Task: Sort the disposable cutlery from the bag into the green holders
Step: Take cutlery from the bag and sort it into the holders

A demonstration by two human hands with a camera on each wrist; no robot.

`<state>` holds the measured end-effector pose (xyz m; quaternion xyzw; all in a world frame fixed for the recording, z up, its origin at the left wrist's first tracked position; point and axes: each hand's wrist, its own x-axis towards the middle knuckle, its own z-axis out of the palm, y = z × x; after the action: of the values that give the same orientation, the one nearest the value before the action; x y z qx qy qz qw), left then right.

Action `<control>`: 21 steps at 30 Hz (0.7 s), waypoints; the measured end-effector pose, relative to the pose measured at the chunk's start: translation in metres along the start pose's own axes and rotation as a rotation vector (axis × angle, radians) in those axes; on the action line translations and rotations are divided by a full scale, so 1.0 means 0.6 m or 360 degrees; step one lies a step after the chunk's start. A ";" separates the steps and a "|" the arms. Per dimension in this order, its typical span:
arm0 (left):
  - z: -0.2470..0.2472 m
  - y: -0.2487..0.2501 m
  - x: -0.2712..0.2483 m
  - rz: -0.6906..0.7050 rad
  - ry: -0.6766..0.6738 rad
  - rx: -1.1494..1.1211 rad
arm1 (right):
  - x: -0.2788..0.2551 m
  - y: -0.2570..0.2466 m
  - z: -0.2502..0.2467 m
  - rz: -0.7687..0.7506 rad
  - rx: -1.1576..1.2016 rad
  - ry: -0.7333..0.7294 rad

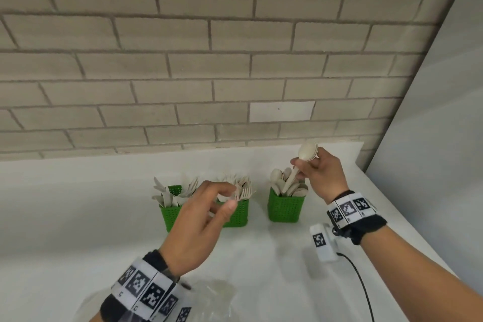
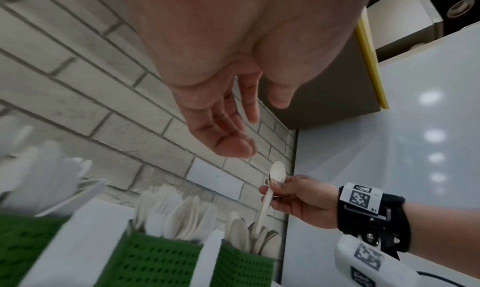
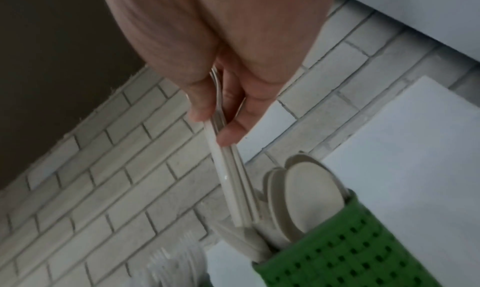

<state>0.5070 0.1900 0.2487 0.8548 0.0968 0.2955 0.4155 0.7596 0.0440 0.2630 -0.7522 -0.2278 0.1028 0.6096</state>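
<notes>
Three green holders stand in a row on the white counter: the left holder (image 1: 171,214) has knives, the middle holder (image 1: 236,213) forks, the right holder (image 1: 286,208) spoons. My right hand (image 1: 300,167) pinches a small stack of beige spoons (image 1: 308,150), bowls up, with the handle ends down among the spoons in the right holder (image 3: 350,250). The stacked handles (image 3: 233,184) show between thumb and fingers in the right wrist view. My left hand (image 1: 230,196) hovers in front of the middle holder, its fingers (image 2: 233,139) relaxed and holding nothing. A clear plastic bag (image 1: 217,293) lies near my left wrist.
A brick wall runs close behind the holders. A grey panel (image 1: 431,138) closes off the counter on the right. A white camera module with a black cable (image 1: 324,243) hangs under my right wrist. Bare counter (image 1: 78,217) lies left of the holders.
</notes>
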 end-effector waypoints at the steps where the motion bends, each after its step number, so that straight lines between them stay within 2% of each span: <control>1: -0.008 -0.005 -0.007 -0.0019 0.0022 -0.0007 | 0.008 0.009 0.002 -0.0018 -0.0100 0.0013; 6: -0.041 -0.023 -0.025 -0.0164 0.0154 -0.0086 | 0.008 0.033 0.019 -0.0105 -0.0418 0.0056; 9: -0.049 -0.028 -0.028 -0.0203 0.0154 -0.0061 | -0.005 0.032 0.034 -0.0186 -0.0689 0.0093; 14: -0.041 -0.031 -0.028 -0.0188 0.0103 -0.0043 | 0.001 0.031 0.049 -0.0236 -0.0771 0.0199; 21: -0.040 -0.032 -0.027 -0.0178 0.0075 -0.0011 | -0.005 0.067 0.085 -0.0115 -0.0986 -0.0001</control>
<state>0.4813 0.2115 0.2386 0.8394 0.1530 0.2922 0.4320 0.7434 0.0809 0.2118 -0.8936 -0.2752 0.0069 0.3544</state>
